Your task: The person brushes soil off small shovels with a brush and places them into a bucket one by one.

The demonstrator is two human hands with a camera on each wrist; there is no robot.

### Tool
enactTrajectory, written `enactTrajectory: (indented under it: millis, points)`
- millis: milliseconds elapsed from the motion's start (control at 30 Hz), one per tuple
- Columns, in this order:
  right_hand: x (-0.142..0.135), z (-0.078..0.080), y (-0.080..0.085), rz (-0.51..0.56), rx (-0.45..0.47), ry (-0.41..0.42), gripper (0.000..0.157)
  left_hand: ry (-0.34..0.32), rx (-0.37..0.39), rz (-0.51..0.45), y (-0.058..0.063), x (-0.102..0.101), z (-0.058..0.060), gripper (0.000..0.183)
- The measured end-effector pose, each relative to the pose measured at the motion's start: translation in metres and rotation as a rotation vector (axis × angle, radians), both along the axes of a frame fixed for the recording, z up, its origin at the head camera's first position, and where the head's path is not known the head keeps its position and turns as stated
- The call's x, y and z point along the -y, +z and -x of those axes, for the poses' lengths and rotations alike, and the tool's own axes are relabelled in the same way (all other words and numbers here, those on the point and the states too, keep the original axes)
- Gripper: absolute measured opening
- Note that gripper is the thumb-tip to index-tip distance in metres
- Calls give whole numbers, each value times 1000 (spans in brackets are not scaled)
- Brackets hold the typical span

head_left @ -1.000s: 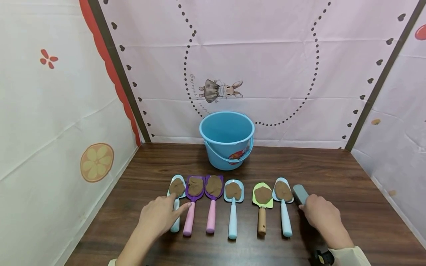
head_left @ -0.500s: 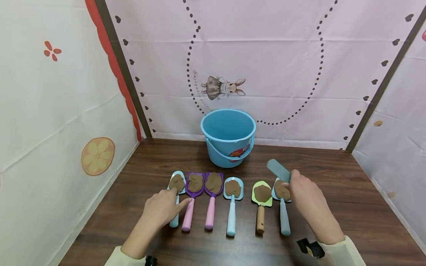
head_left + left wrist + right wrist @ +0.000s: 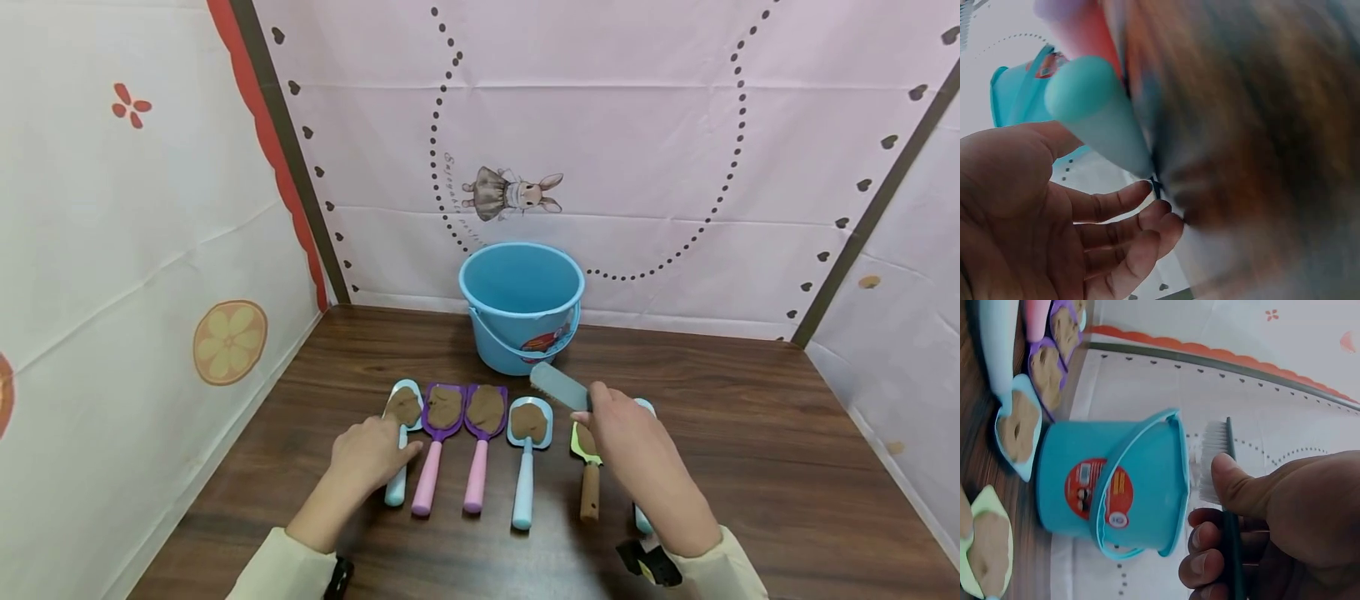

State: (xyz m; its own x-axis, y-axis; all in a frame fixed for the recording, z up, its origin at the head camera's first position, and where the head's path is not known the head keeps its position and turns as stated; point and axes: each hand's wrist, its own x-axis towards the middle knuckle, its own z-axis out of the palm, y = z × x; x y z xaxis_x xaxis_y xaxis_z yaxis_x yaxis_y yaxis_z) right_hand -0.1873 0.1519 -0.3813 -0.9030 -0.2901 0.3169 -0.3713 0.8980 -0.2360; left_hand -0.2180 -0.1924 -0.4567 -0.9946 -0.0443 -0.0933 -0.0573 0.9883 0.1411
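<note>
My right hand [image 3: 626,433] grips a brush [image 3: 558,386] with a dark green handle and pale bristles [image 3: 1212,456], above the green-bladed shovel [image 3: 590,492]. My left hand [image 3: 365,457] rests over the leftmost light blue shovel [image 3: 396,485], its thumb spread towards a pink-handled shovel [image 3: 426,483]. The left wrist view shows the left hand's [image 3: 1016,206] fingers loosely bent beside the pale blue handle [image 3: 1097,119]. Also in the row are another pink-handled shovel [image 3: 476,479], a light blue shovel [image 3: 523,492], and one partly hidden behind my right arm [image 3: 642,521]. Brown sand-like lumps [image 3: 485,408] lie on the blades.
A blue bucket [image 3: 522,333] with a lowered handle stands behind the row, near the back wall. The dark wooden table [image 3: 757,433] is enclosed by a printed cloth [image 3: 637,158] at the back and sides.
My right hand has lifted the brush from the table's right side and moved it left across the shovels, towards the bucket's front. My left hand has stayed by the leftmost shovel.
</note>
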Motion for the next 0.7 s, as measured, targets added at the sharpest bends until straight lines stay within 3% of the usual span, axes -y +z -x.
enactTrajectory:
  millis: [300,567,700]
  points:
    - [11,-2,-3,-66,-61,31,33,-7,78,68,-9,-4,8,41]
    - [13,-2,-2,-59,-47,36,31,24,84,65,-8,1,8,33]
    - [12,-1,-4,-68,-61,12,28,40,22,46,-7,9,3,35]
